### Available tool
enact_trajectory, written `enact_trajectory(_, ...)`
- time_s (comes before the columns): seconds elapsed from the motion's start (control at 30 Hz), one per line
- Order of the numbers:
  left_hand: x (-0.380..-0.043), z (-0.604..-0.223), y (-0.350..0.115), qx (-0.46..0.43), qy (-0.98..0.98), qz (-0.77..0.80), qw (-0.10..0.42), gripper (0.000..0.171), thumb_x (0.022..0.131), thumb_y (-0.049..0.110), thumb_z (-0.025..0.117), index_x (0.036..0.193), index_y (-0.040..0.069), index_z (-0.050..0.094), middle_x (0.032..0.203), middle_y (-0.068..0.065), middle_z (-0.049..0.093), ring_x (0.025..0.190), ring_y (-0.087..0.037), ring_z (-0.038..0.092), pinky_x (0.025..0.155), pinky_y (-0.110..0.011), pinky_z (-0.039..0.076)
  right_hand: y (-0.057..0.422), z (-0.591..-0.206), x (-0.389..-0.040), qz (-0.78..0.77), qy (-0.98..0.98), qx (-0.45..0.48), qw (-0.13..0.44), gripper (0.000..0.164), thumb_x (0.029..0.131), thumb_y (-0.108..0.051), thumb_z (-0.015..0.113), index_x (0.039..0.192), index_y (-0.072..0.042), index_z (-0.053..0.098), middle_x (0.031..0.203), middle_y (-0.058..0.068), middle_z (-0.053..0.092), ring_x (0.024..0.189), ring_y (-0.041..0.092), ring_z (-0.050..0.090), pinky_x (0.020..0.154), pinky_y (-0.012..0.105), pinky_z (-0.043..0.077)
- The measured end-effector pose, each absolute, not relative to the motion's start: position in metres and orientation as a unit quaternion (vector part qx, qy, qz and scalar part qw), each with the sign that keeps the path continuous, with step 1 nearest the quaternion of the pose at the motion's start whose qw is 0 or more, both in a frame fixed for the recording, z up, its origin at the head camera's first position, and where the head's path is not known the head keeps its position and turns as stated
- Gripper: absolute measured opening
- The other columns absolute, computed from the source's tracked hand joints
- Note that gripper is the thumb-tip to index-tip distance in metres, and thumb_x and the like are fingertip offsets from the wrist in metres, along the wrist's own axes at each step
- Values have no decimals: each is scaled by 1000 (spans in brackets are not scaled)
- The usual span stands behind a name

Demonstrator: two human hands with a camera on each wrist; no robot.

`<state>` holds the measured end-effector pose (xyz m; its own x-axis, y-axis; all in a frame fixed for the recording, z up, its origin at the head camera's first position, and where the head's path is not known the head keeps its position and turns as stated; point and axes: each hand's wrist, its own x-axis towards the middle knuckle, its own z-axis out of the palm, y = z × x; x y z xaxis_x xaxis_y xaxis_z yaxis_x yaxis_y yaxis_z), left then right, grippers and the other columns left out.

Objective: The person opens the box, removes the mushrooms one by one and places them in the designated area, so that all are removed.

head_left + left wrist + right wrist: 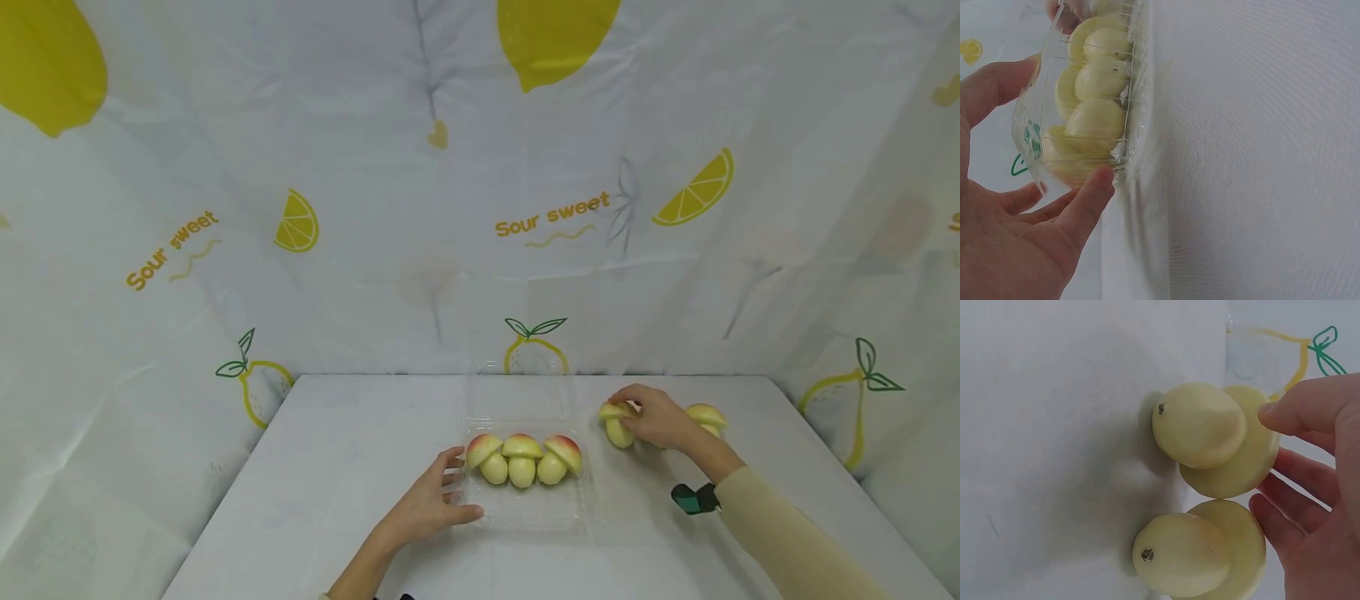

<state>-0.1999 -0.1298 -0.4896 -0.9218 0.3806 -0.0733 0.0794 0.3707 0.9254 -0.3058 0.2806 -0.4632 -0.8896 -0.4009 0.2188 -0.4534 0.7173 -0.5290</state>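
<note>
My left hand (429,502) is at the left side of a clear plastic clamshell box (525,515), thumb and fingers holding its edge. Three mushroom-shaped pieces (522,468) sit side by side in the box, pale yellow with reddish caps. To the right of it, my right hand (658,418) pinches the cap of another toy mushroom (618,425). The right wrist view shows the thumb and fingers around that cap (1257,447), its stem towards the table. Close beside it is a further mushroom (1185,555), touching or nearly touching the held one.
Behind the box its clear lid (517,396) stands raised. Another mushroom (707,414) lies beyond the right hand, partly hidden by it. The white table (360,433) ends at a lemon-print curtain (375,292) at the back. A dark and teal strap piece (693,498) shows by the right sleeve.
</note>
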Motion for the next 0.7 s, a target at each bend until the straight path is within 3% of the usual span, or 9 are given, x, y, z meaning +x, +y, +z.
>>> enact_trajectory(0.2,-200,-490,-130,147,816,543,134,95,83,18,85,156,0,27,150,-24,39,137,-51,41,108,-56,46,281,-459,-301,288,-930,223,51,31,85,-2,72,116,0,71,123,21,66,114,43,61,91,57,53)
enact_trajectory(0.4,-200,-489,-129,150,816,542,135,95,84,19,85,156,-1,26,150,-25,39,137,-51,41,108,-55,46,281,-448,-289,293,-929,215,68,30,89,-4,69,119,0,70,125,22,65,121,48,56,99,64,47)
enact_trajectory(0.7,-198,-488,-129,147,812,547,140,95,84,19,85,156,-1,25,150,-26,38,137,-51,40,108,-56,46,276,-438,-275,309,-920,218,100,28,94,-8,70,120,2,69,125,22,65,112,48,61,92,62,52)
